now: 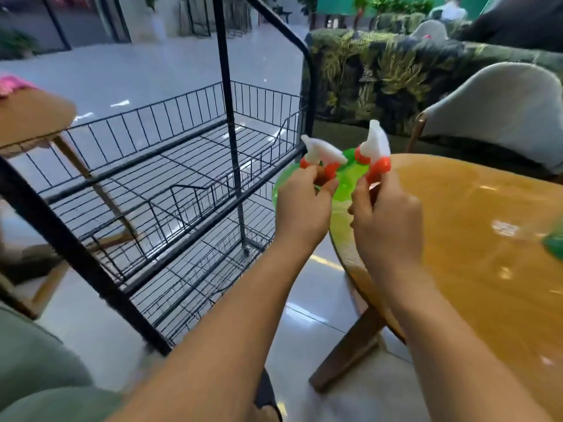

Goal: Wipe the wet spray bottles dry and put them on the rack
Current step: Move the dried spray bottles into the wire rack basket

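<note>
The person is holding a green spray bottle in each hand, just above the near edge of the round wooden table [475, 226]. The left hand [301, 208] is gripping the left spray bottle [320, 152] at its orange neck, with fingers and thumb curling tightly round it below the white trigger head; the bottle's translucent green body is showing past the knuckles, towards the rack [182, 166]. The right hand [385, 217] is pinching the right spray bottle [376, 144] in the same way, its fingers wrapping the orange collar while the white head is pointing up and away. The two hands are sitting close side by side but not touching, and the green bodies of the bottles are lying against or just beside each other between them; which of the two, I cannot tell. The black wire rack is standing just left of the bottles, its tiers bare wire. A grey chair [499, 111] is standing beyond the table, with a leaf-patterned sofa [380, 65] behind it.
</note>
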